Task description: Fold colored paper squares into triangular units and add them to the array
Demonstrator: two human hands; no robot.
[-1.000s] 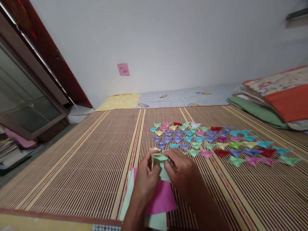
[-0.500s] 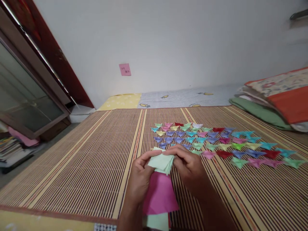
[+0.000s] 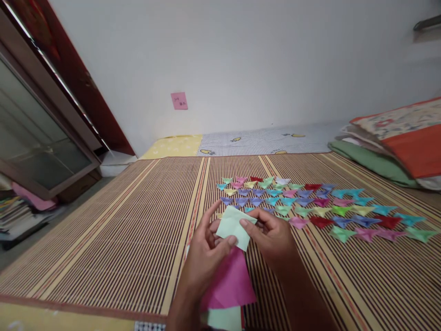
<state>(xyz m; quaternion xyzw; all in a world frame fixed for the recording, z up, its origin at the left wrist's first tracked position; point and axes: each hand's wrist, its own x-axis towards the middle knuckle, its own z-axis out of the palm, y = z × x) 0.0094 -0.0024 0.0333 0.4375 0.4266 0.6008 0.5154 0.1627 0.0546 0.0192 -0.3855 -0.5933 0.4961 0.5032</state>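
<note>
A small pale green square of folded paper [image 3: 231, 227] is held up between both hands, over the striped mat. My left hand [image 3: 206, 248] pinches its lower left edge, thumb in front and fingers behind. On the right side, my right hand [image 3: 270, 234] grips it with the thumb pressed on its face. Below the hands lies a bright pink sheet of paper [image 3: 232, 285], partly covered by my left hand. Beneath that pokes out a pale green sheet [image 3: 225, 318]. Rows of folded paper pieces [image 3: 320, 221] in many colours lie beyond and to the right.
The striped bamboo mat [image 3: 138, 230] covers the bed up to a patterned sheet [image 3: 255, 140] by the wall. Folded bedding [image 3: 379, 165] is piled at the right. A pink note [image 3: 179, 100] sticks to the wall. Books [image 3: 17, 216] are stacked at the far left.
The green paper has turned from a tilted, layered fold to a flat square facing me. Both hands have shifted their grip, with the left thumb now lower on its front.
</note>
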